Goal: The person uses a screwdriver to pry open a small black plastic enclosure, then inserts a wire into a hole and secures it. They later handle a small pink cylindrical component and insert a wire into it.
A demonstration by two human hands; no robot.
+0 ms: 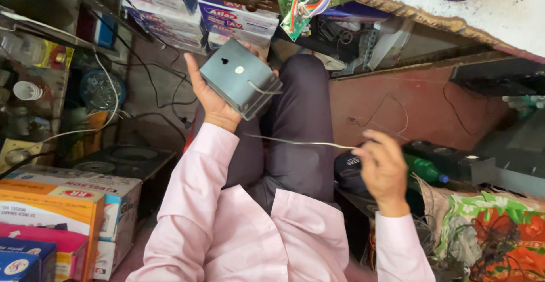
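The left hand [213,97] clasped a grey metal box [241,78] at upper centre. The right hand [385,168] pinched its white wire [295,142] at centre right, lower down.

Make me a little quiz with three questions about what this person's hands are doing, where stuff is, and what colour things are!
1. Where is the grey metal box?
A. in the left hand
B. on the floor
C. on the orange carton

2. What colour are the shirt sleeves?
A. green
B. black
C. pale pink

3. How does the thin white wire run?
A. coiled on a shelf
B. stretched from the box to the right hand
C. cut in two loose pieces

Answers:
1 A, the left hand grips the box from below, raised over the lap.
2 C, both sleeves show pale pink.
3 B, the wire runs from the box across the knee to the pinched fingers of the right hand.
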